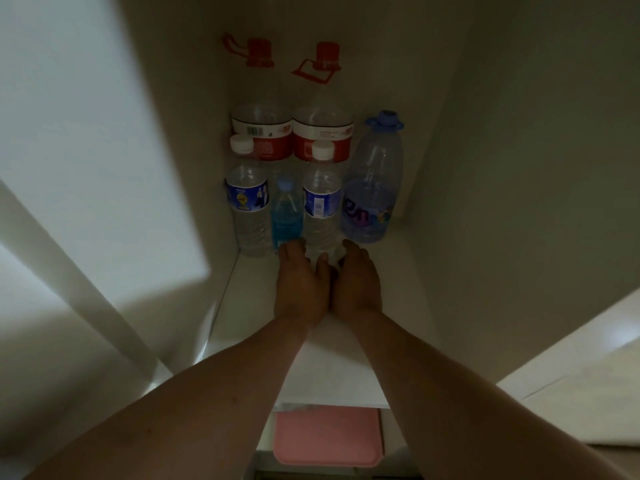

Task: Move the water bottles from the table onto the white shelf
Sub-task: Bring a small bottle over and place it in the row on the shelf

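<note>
The left hand (300, 282) and right hand (356, 282) each curl their grip round the base of a white-capped water bottle (320, 202). It stands upright on the white shelf (249, 289), just beside a blue bottle (286, 216).

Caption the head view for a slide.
Left hand and right hand grip a blue-labelled bottle low down on the crowded white shelf.

We look into a dim shelf (398, 271) recess; light falls only on the pale panel (86, 133) at left, leaving a hard-edged bright patch. The bottles (322, 199) at the back stand in shade, soft and grainy. The forearms (214, 393) read dark and slightly blurred, and we note straight edges bowing toward the corners.
</note>
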Demonstrator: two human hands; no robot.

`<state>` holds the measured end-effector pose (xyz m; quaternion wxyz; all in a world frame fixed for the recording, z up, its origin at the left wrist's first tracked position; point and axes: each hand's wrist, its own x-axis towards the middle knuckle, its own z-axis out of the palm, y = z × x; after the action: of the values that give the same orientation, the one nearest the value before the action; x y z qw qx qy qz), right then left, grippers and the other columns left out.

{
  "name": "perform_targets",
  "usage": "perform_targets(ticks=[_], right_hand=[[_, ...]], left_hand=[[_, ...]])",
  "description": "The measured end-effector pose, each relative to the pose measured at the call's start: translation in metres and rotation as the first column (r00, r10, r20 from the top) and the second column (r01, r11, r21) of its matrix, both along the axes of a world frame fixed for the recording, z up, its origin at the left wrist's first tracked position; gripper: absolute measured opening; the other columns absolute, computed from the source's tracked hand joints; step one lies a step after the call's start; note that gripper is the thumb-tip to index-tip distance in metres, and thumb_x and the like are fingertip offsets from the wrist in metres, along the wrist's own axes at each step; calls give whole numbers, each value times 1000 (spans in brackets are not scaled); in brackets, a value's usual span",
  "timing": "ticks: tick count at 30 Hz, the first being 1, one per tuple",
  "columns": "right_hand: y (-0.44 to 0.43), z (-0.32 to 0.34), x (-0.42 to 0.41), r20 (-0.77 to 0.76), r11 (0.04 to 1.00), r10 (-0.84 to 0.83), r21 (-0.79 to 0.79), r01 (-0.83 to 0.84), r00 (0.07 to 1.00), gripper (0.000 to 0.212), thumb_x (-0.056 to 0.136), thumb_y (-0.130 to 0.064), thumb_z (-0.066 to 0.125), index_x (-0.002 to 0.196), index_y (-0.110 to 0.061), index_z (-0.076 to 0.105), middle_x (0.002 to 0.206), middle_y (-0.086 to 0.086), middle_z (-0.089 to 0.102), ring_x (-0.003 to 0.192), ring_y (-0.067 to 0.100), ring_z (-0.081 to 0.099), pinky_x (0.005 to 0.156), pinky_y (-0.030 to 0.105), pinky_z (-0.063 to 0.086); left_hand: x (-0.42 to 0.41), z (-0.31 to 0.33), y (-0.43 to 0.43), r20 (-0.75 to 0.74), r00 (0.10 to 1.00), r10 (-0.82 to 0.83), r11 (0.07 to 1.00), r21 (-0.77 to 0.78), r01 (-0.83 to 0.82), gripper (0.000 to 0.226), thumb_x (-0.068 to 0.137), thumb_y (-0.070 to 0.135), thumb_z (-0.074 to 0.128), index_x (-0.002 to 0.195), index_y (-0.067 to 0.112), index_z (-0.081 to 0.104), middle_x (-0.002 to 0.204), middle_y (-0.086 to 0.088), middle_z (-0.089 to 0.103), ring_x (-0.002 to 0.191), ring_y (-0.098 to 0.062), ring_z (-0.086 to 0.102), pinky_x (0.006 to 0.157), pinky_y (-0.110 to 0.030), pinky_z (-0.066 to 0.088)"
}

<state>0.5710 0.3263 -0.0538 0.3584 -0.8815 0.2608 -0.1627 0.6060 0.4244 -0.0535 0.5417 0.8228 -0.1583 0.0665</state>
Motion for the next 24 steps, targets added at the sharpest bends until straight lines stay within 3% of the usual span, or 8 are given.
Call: perform_targets(ticks=[2, 5, 7, 11, 15, 17, 21, 24], right_hand=[[1, 4, -3, 8, 999, -10, 40, 10, 1000, 64, 101, -26, 67, 159, -15, 42, 146, 11, 58, 131, 27, 60, 111, 41, 49], [-2, 13, -16, 0, 993, -2, 122, 2, 1000, 60, 98, -19, 69, 153, -14, 45, 141, 11, 59, 126, 27, 62, 102, 34, 50], [-3, 19, -33, -32, 985, 13, 175, -7, 999, 58, 97, -16, 69, 151, -13, 47, 139, 11, 59, 124, 28, 62, 98, 31, 48], [2, 41, -86, -148, 976, 55, 218, -22, 987, 41, 100, -16, 62, 140, -12, 56, 136, 10, 61, 116, 26, 63, 92, 29, 45], [22, 64, -167, -205, 954, 25, 298, 38, 978, 15, 100, -16, 51, 111, -12, 60, 105, 9, 71, 91, 27, 66, 78, 40, 54], [30, 69, -219, -183, 962, 17, 271, 34, 983, 14, 101, -22, 52, 102, -11, 60, 96, 8, 72, 87, 29, 67, 77, 44, 56], [17, 71, -341, -235, 973, -28, 216, 80, 972, 22, 93, -27, 70, 82, -19, 52, 73, -6, 57, 65, 12, 49, 60, 32, 41], [-23, 67, -439, -344, 944, -201, 183, 275, 917, 33, 89, -14, 72, 74, -24, 44, 71, -7, 50, 61, 9, 42, 57, 25, 38]], left_hand=[[-1, 0, 2, 23, 999, 23, 1000, -1, -23, 33, 104, 17, 64, 131, 4, 52, 129, -16, 56, 102, -29, 62, 88, -42, 55], [-5, 1, 5, 23, 1000, 5, 999, 33, -6, 9, 102, 15, 62, 104, 9, 56, 97, -10, 63, 85, -27, 62, 76, -43, 55], [-14, 6, 7, -32, 998, -54, 994, 90, 57, 11, 100, 15, 61, 93, 11, 53, 84, -7, 62, 78, -25, 62, 71, -42, 53], [-59, 19, 14, -166, 971, -171, 969, 152, 197, 16, 100, 20, 63, 90, 15, 51, 79, -3, 61, 76, -23, 62, 67, -39, 49], [-132, 47, 23, -167, 953, -251, 955, 121, 273, 27, 94, 17, 65, 76, 16, 45, 66, 3, 51, 63, -19, 49, 63, -37, 41], [-175, 61, 28, -131, 942, -310, 941, 98, 324, 30, 90, 14, 65, 71, 12, 42, 61, 3, 43, 59, -16, 41, 57, -32, 33], [-262, 61, 25, -181, 820, -543, 827, 58, 560, 38, 95, 15, 68, 68, 16, 42, 57, 6, 40, 54, -7, 41, 53, -24, 32], [-311, 36, -12, -265, 707, -656, 712, 93, 696, 40, 97, 23, 70, 68, 18, 43, 54, 7, 41, 52, -6, 42, 57, -31, 36]])
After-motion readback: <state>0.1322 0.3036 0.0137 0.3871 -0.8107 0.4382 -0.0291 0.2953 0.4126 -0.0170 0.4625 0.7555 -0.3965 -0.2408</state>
